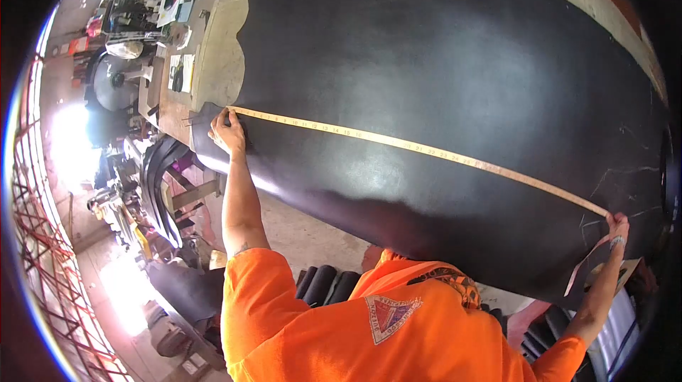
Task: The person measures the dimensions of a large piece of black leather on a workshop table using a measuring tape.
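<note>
A yellow tape measure (pixel 383 140) runs taut across a large black sheet (pixel 426 48) that looks like leather. My left hand (pixel 228 133) is closed at the tape's end, near the sheet's left edge. Far to the right, my right hand (pixel 618 227) pinches the tape close to some thin chalk-like lines (pixel 625 171). From there the loose tail of the tape hangs down over the sheet's near edge. Numbers show along the strip, too small to read fully.
The sheet covers most of a pale table (pixel 222 48), its left edge wavy. Papers (pixel 181 72) and a dark pair of scissors or similar tool lie at the left. Dark rolls (pixel 327 284) stand below the table, beside my orange shirt. A red lattice (pixel 46 240) lines the far left.
</note>
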`<action>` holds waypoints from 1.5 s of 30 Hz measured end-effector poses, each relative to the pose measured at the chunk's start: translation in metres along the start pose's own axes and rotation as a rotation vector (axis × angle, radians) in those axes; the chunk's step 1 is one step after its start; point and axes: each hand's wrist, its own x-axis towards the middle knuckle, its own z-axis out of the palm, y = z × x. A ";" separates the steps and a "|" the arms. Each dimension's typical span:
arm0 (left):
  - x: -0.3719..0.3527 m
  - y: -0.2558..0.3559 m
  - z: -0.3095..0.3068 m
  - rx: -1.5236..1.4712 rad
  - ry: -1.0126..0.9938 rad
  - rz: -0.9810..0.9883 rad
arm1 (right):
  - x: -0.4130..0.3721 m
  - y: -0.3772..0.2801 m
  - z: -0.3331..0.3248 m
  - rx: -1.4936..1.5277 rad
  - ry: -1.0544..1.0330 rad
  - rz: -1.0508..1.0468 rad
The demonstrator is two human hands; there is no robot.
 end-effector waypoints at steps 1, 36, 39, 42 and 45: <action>0.001 -0.002 0.002 0.008 -0.003 0.011 | -0.006 -0.021 -0.014 -0.034 -0.043 0.028; -0.010 -0.163 0.042 0.426 0.049 0.268 | -0.007 -0.039 -0.009 -0.291 0.000 -0.574; -0.180 -0.164 0.020 0.046 0.321 -0.603 | 0.019 -0.018 -0.001 0.259 -0.286 -0.412; -0.397 -0.124 0.046 -1.431 -0.404 -1.099 | 0.022 -0.023 0.000 0.292 -0.286 -0.318; -0.536 -0.021 0.032 -1.880 -0.697 -1.388 | 0.023 -0.029 -0.001 0.309 -0.259 -0.370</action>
